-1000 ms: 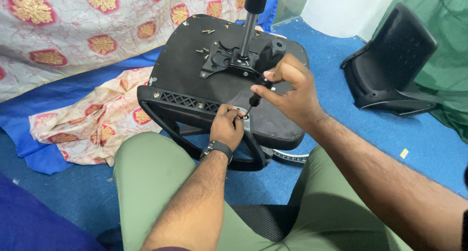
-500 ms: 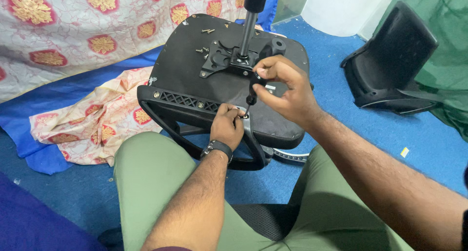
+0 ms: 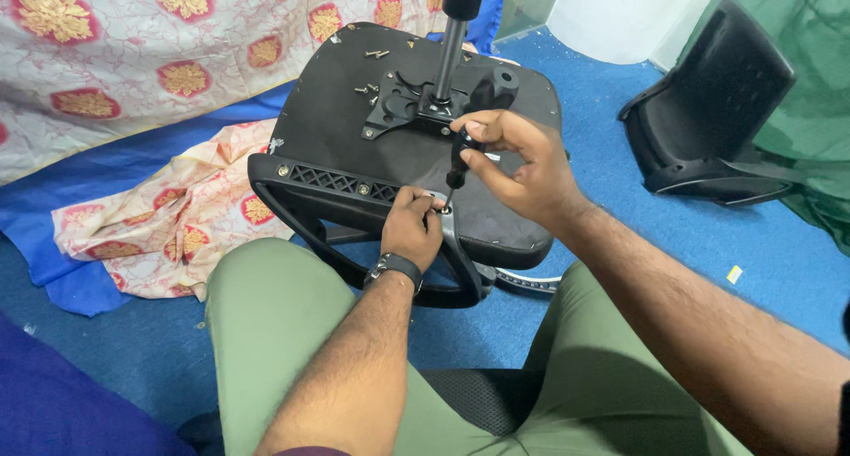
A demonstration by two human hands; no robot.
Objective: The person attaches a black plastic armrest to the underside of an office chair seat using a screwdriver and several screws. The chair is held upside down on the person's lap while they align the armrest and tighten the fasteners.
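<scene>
We see the upturned black chair seat (image 3: 354,128) on blue carpet (image 3: 620,137), its armrest (image 3: 328,186) nearest us. Our right hand (image 3: 518,168) grips a black screwdriver (image 3: 458,159) tilted down to a screw; our left hand (image 3: 412,226) pinches there at the seat's front edge.

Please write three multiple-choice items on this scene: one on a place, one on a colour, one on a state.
1. Where does the screwdriver tip meet the chair?
A. at the armrest bracket
B. on the gas cylinder
C. on the carpet

2. What colour is the carpet?
A. red
B. blue
C. grey

3. How does the overturned chair seat lie?
A. underside up
B. cushion up
C. on its edge

Answers: 1 A, the tip sits by the left hand at the armrest; 2 B, plainly blue; 3 A, the mounting plate faces up. The right hand grips the handle.
</scene>
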